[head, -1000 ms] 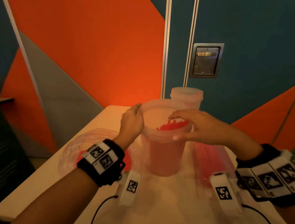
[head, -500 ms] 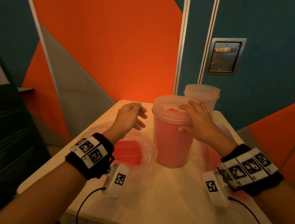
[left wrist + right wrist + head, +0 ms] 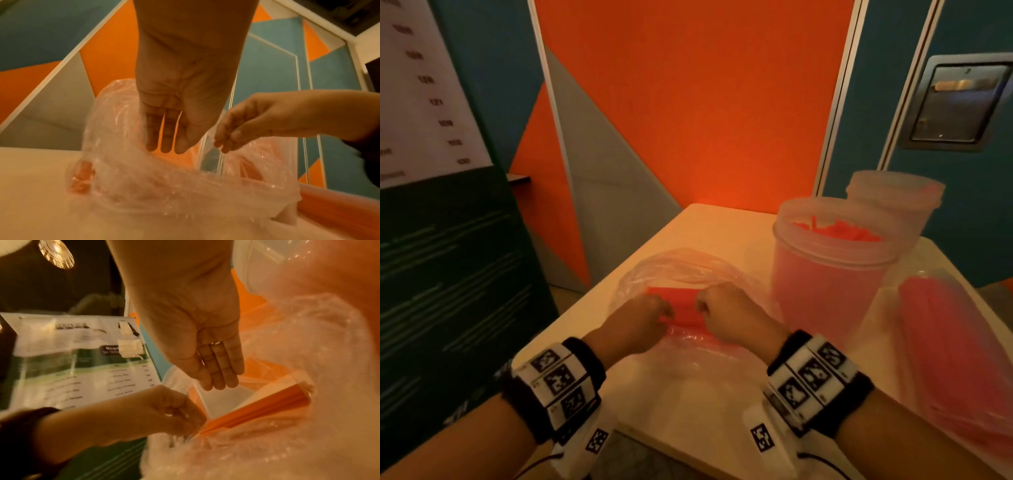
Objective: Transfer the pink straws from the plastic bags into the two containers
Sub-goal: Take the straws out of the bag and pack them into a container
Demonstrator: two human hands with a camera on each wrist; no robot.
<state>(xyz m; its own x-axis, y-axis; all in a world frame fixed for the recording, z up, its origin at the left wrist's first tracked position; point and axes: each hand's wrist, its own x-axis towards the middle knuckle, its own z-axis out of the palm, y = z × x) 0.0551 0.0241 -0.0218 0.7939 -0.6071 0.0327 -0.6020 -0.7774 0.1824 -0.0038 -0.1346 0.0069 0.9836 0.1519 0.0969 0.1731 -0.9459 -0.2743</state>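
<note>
A clear plastic bag (image 3: pixel 681 267) lies on the table's left half with a bundle of pink straws (image 3: pixel 685 308) inside. Both hands sit over it, close together. My left hand (image 3: pixel 662 313) pinches the bag film by the straws' near end (image 3: pixel 263 408); in the right wrist view its fingers (image 3: pixel 185 418) are curled on the plastic. My right hand (image 3: pixel 702 308) pinches the bag's edge opposite. To the right stands a translucent container (image 3: pixel 825 291) packed with pink straws (image 3: pixel 839 229). Behind it stands a second container (image 3: pixel 893 198).
A second bag full of pink straws (image 3: pixel 955 342) lies at the table's right side. The pale table (image 3: pixel 705 226) ends close to the orange and grey wall panels. A dark sign board (image 3: pixel 448 274) stands left of the table.
My right hand has let go of the full container and my left hand has dropped; both now meet at the bag on the left. The head view has swung left and down.
</note>
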